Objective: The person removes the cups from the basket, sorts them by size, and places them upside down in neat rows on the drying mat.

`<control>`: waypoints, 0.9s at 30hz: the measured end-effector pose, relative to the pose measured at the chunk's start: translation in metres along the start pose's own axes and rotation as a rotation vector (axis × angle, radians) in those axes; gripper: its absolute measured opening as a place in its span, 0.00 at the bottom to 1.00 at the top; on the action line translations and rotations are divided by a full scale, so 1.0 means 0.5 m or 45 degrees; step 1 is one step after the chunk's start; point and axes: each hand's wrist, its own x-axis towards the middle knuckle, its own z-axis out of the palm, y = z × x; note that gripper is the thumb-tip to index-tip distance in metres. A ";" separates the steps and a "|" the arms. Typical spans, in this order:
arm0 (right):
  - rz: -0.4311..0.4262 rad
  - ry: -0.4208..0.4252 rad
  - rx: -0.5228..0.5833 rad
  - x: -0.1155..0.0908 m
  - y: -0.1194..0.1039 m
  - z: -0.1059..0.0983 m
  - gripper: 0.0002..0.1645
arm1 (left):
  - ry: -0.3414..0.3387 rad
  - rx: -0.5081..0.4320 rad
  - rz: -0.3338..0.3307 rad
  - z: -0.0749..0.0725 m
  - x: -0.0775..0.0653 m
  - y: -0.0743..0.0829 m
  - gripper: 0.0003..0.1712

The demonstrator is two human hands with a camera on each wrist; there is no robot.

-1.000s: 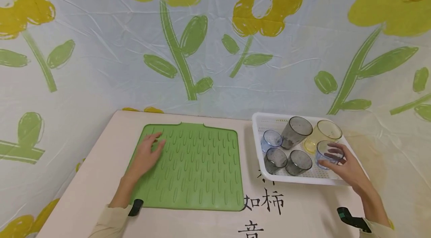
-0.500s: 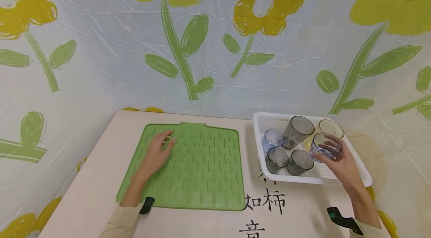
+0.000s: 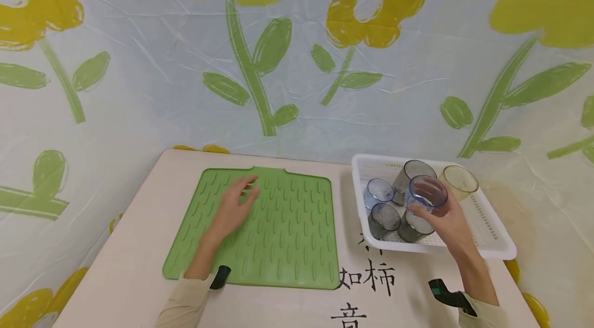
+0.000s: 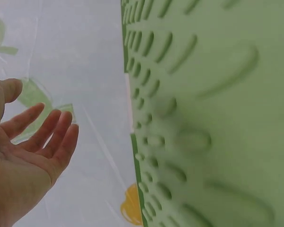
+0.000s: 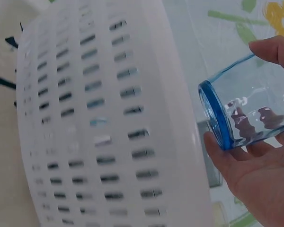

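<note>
My right hand grips a clear blue glass between thumb and fingers, holding it up over the white basket. In the right wrist view the blue glass shows its thick base, beside the slotted basket wall. Below and behind it in the basket are grey glasses, one of them tall, a second blue glass and a yellow glass. Over the green ridged mat hovers my left hand, fingers relaxed and holding nothing. The left wrist view shows that hand above the mat.
The mat lies on a pale table, left of the basket. Black written characters mark the tabletop near the basket's front. A flower-printed sheet rises behind the table and along its sides.
My right hand has lifted the blue glass from the basket's right part and carried it left over the grey glasses. My left hand has shifted right across the mat.
</note>
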 end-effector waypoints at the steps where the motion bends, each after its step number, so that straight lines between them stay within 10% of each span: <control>1: -0.002 0.004 0.005 0.002 -0.001 0.006 0.43 | -0.007 -0.009 -0.002 0.005 0.002 0.003 0.25; 27: 0.041 -0.132 0.129 0.043 -0.010 0.168 0.45 | -0.042 -0.196 0.055 0.104 0.029 0.069 0.24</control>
